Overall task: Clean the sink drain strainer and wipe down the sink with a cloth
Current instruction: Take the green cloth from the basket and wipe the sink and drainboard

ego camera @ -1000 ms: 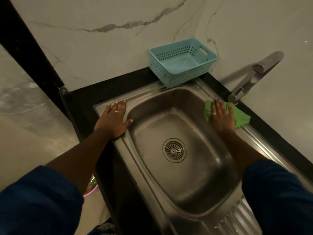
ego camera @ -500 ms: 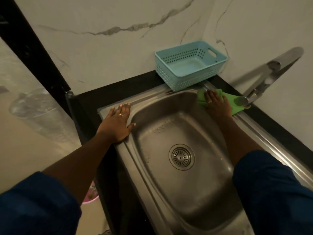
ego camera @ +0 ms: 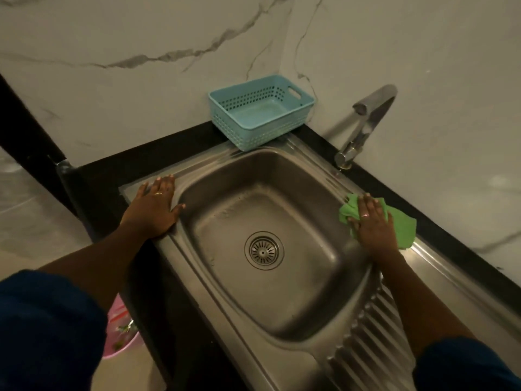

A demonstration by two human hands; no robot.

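the right hand [ego camera: 373, 225] presses flat on the green cloth [ego camera: 400, 227] on the sink [ego camera: 197, 277] rim, the left hand [ego camera: 153, 211] rests open opposite, the strainer [ego camera: 264, 250] sits in the drain, and the cloth could slide into the basin if pressure shifts inward.

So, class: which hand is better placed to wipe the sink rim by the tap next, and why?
The right hand: it presses flat on the green cloth on the sink rim near the tap. The left hand lies flat on the opposite rim, with no cloth.
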